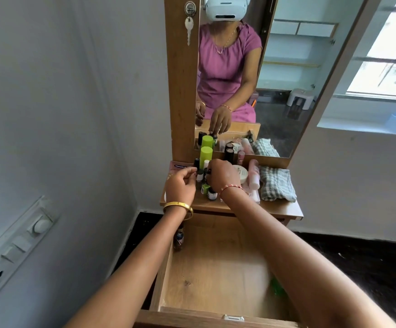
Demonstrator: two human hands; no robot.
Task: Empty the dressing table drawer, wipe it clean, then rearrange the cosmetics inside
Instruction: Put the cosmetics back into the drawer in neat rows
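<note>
Two hands — left hand (181, 183), right hand (220, 174) — among small bottles (206, 185).

Grey walls (62, 102), dark floor (357, 256), perhaps daylit window (386, 55).

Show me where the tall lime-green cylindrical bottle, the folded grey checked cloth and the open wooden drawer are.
tall lime-green cylindrical bottle (206, 154), head view, on its cap.
folded grey checked cloth (277, 183), head view, on its middle fold.
open wooden drawer (216, 275), head view, on its bare floor.

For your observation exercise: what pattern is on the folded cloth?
A grey-and-white check on the folded cloth, seen in the head view.
</note>
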